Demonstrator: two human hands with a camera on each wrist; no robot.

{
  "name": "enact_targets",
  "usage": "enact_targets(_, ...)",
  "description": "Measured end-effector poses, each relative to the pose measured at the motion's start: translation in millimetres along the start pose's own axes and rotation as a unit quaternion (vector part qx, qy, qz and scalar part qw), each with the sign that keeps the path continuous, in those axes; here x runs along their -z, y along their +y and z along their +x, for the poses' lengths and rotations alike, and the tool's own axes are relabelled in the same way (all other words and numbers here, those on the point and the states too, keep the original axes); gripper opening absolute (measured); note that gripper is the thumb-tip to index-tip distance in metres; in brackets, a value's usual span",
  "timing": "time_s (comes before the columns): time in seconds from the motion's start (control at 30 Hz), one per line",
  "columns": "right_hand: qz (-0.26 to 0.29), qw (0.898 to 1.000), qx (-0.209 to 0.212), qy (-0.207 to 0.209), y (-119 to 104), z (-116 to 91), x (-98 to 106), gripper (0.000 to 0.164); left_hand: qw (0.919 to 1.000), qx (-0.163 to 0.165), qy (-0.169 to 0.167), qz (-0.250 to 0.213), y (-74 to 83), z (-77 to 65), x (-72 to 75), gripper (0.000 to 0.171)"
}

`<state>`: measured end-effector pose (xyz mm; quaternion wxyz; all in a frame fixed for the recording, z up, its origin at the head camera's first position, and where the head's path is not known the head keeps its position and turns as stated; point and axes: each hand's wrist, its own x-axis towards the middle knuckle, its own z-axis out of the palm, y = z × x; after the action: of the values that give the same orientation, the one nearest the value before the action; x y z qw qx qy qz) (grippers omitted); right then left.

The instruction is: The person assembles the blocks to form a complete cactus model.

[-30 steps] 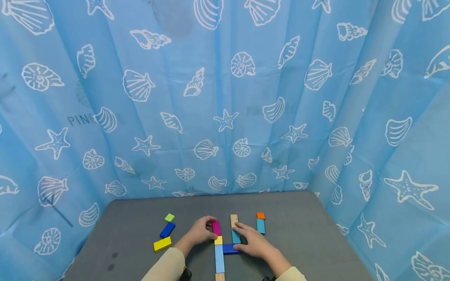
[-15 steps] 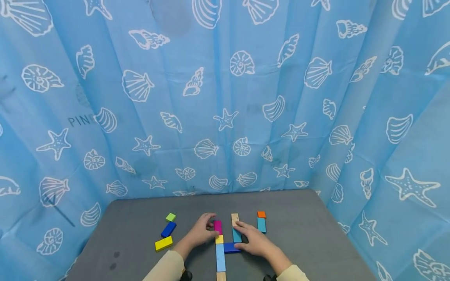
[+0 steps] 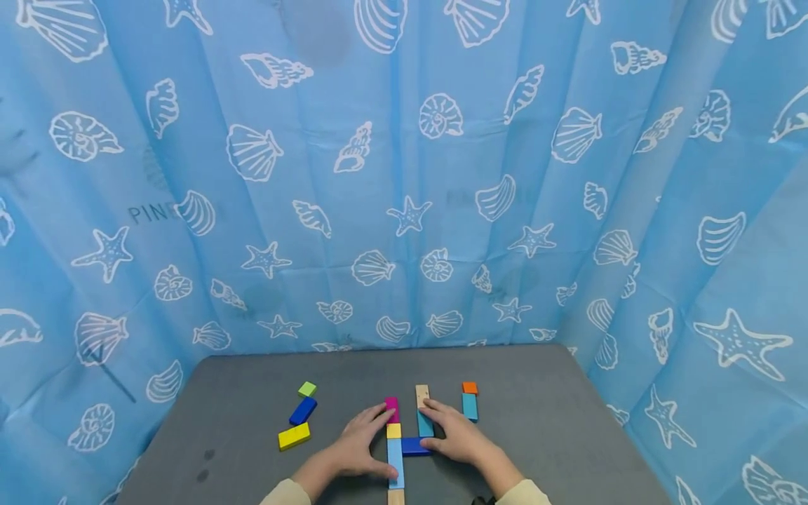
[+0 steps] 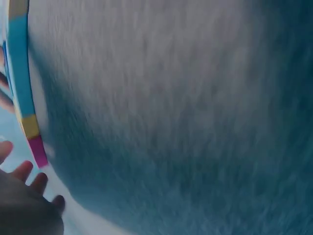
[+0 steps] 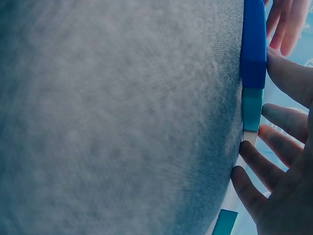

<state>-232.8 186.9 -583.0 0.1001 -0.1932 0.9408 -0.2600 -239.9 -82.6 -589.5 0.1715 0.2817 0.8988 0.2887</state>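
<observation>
In the head view a column of blocks runs away from the person: a natural wood block point(image 3: 395, 497), a light blue block point(image 3: 395, 463), a yellow-orange block point(image 3: 394, 431) and a magenta block point(image 3: 392, 407). My left hand point(image 3: 356, 447) spreads along its left side, fingertips by the magenta block and thumb over the light blue one. A dark blue block point(image 3: 414, 447) joins the column on the right. Beyond it a teal block point(image 3: 426, 423) leads up to a pale wood block point(image 3: 422, 394). My right hand point(image 3: 459, 436) rests its extended fingers on these, thumb at the dark blue block.
At left lie a yellow block point(image 3: 294, 436), a blue block point(image 3: 303, 411) and a lime green block point(image 3: 307, 389). Right of the right hand are another teal block point(image 3: 470, 405) and an orange block point(image 3: 470, 387). A shell-patterned curtain point(image 3: 404, 175) surrounds the grey table point(image 3: 536, 393).
My left hand has come back toward the person along the column, its thumb shifting from the yellow-orange block to the light blue one and its fingers spreading. The right hand stays put.
</observation>
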Motion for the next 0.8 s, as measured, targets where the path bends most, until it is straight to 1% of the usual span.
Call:
enact_targets(0.1, 0.002, 1.0, 0.001, 0.002, -0.3, 0.1, 0.3, 0.066, 0.999, 0.005, -0.034, 0.03, 8.2, -4.6, -5.1, 0.115)
enact_targets(0.2, 0.002, 1.0, 0.002, 0.003, -0.5, 0.4, 0.2, 0.066, 0.9964, 0.02, -0.051, 0.065, 10.9, -5.3, -11.9, 0.121)
enact_targets(0.27, 0.001, 1.0, 0.003, 0.004, -0.8, 0.4, 0.0, 0.066, 0.9951, 0.027, -0.053, 0.079, 9.9, -4.3, -15.3, 0.122)
enact_targets(0.33, 0.001, 1.0, 0.003, 0.004, -1.3, -0.1, -0.1, 0.065, 0.995, 0.027, -0.05, 0.082, 7.6, -2.6, -17.2, 0.123)
enact_targets(0.53, 0.023, 1.0, 0.008, 0.008, -1.6, -1.3, 4.1, 0.066, 0.9942, 0.033, -0.044, 0.093, 7.6, -0.4, -16.8, 0.123)
enact_targets(0.7, 0.047, 0.998, 0.028, 0.025, 0.4, -0.3, 13.8, 0.065, 0.994, 0.041, -0.043, 0.092, 10.0, 0.9, -14.6, 0.124)
enact_targets(0.8, 0.053, 0.997, 0.034, 0.042, 3.3, -1.6, 20.3, 0.063, 0.9941, 0.052, -0.047, 0.083, 11.1, 0.5, -14.3, 0.123)
